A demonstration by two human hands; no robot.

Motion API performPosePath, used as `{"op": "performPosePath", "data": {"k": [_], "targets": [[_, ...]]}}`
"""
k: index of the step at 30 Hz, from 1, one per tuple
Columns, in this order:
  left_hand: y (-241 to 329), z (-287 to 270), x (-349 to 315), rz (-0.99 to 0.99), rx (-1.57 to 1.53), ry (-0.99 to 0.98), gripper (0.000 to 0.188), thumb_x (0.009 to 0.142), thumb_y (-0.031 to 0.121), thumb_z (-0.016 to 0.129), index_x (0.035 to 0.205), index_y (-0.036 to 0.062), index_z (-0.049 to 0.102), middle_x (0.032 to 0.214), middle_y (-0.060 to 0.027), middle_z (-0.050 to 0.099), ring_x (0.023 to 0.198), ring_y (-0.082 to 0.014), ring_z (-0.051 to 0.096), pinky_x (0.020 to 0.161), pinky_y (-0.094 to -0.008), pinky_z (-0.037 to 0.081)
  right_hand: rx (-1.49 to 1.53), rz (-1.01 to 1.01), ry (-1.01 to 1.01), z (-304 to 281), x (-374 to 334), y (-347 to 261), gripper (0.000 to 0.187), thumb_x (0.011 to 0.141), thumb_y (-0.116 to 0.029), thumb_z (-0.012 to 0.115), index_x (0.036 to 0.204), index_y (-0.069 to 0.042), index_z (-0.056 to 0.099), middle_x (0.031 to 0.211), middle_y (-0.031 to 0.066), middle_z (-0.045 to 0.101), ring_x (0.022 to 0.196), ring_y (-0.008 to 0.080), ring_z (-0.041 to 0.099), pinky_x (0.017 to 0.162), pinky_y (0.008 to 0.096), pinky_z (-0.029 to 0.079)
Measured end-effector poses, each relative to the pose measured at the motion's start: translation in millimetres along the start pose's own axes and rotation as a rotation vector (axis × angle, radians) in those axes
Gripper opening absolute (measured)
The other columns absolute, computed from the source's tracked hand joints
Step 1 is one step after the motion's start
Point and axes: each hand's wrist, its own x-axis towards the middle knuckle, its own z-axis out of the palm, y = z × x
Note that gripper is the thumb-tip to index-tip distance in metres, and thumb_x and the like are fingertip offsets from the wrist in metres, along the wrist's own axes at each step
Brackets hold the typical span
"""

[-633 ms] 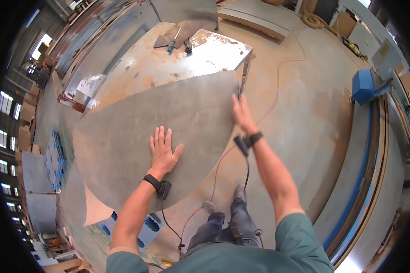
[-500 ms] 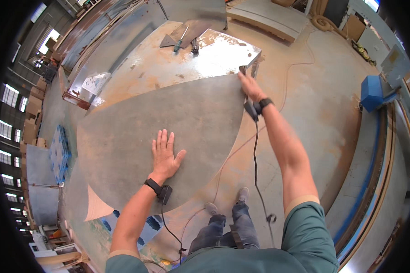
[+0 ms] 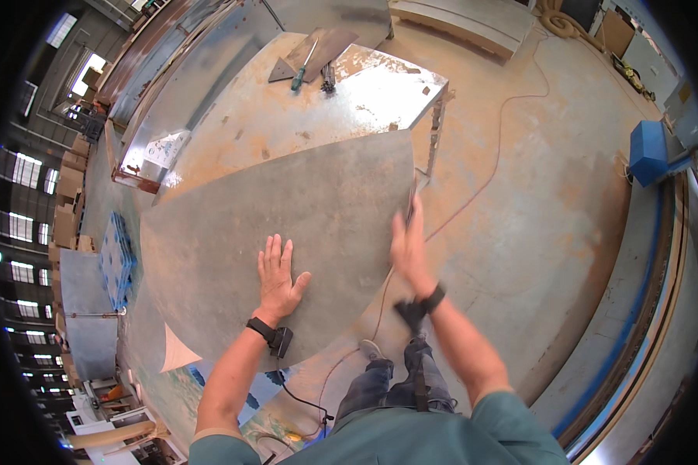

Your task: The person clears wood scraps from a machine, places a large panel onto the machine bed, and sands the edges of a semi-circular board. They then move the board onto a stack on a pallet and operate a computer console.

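Observation:
A large grey sheet (image 3: 333,186) with curved edges lies before me, partly over a metal table (image 3: 240,139). My left hand (image 3: 281,275) rests flat on its middle, palm down with fingers spread. At the sheet's right edge is my right hand (image 3: 411,248), blurred by motion, thumb on the near side and fingers along the rim. A thin dark piece shows by its fingertips; its kind is too smeared to tell. Both wrists wear black straps with small dark boxes.
On the table lie a green-handled screwdriver (image 3: 302,70), dark triangular offcuts (image 3: 283,71) and a bundle of small dark pieces (image 3: 328,80). A thin hose (image 3: 498,167) crosses the floor. Blue pallets (image 3: 116,260) stand left, a blue box (image 3: 647,153) right.
My right hand has moved from the sheet's far right corner down along its right edge, toward me. My left hand stays flat on the sheet; the view has shifted slightly.

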Motion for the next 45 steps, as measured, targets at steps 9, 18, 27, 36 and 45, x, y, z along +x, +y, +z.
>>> {"op": "performPosePath", "data": {"k": [9, 18, 27, 36, 45], "targets": [[-3, 4, -2, 0.027, -0.021, 0.025, 0.079, 0.091, 0.058, 0.043, 0.145, 0.0027, 0.029, 0.153, -0.0191, 0.017, 0.144, -0.0334, 0.011, 0.114, -0.0525, 0.007, -0.042, 0.124, -0.378, 2, 179, 16, 0.061, 0.098, -0.037, 0.039, 0.139, 0.007, 0.032, 0.142, 0.0248, 0.038, 0.135, 0.032, 0.034, 0.111, 0.0341, 0.024], [-9, 4, -7, 0.113, -0.055, 0.027, 0.078, 0.092, 0.057, 0.042, 0.142, -0.0011, 0.031, 0.152, -0.0201, 0.018, 0.144, -0.0328, 0.011, 0.114, -0.0506, 0.007, 0.057, 0.095, 0.141, 47, -131, -27, 0.059, 0.099, -0.014, 0.04, 0.146, 0.007, 0.011, 0.153, 0.0214, 0.017, 0.143, 0.0286, 0.016, 0.116, 0.0362, 0.014], [-18, 14, -11, 0.206, -0.224, 0.126, 0.067, 0.094, 0.049, 0.043, 0.136, -0.0031, 0.04, 0.147, -0.0233, 0.03, 0.141, -0.0343, 0.018, 0.114, -0.0496, 0.011, -0.018, 0.015, 0.199, 54, -131, -23, 0.054, 0.098, -0.013, 0.04, 0.143, 0.009, 0.02, 0.148, 0.0244, 0.028, 0.139, 0.0312, 0.026, 0.113, 0.0365, 0.02], [-22, 19, -13, 0.218, -0.21, 0.179, 0.067, 0.095, 0.051, 0.04, 0.135, -0.0032, 0.041, 0.146, -0.0242, 0.031, 0.141, -0.0349, 0.019, 0.114, -0.0496, 0.012, -0.053, 0.078, 0.383, 111, -214, -56, 0.058, 0.098, -0.014, 0.042, 0.145, 0.008, 0.014, 0.151, 0.0235, 0.02, 0.141, 0.0318, 0.02, 0.115, 0.0363, 0.016], [-19, 18, -14, 0.246, -0.199, 0.153, 0.065, 0.095, 0.049, 0.041, 0.135, -0.0028, 0.041, 0.147, -0.0224, 0.03, 0.141, -0.0342, 0.019, 0.114, -0.0501, 0.012, -0.099, 0.061, 0.363, 98, -207, -45, 0.056, 0.097, -0.013, 0.04, 0.143, 0.009, 0.018, 0.149, 0.0242, 0.025, 0.14, 0.0317, 0.024, 0.113, 0.0355, 0.019]]}}
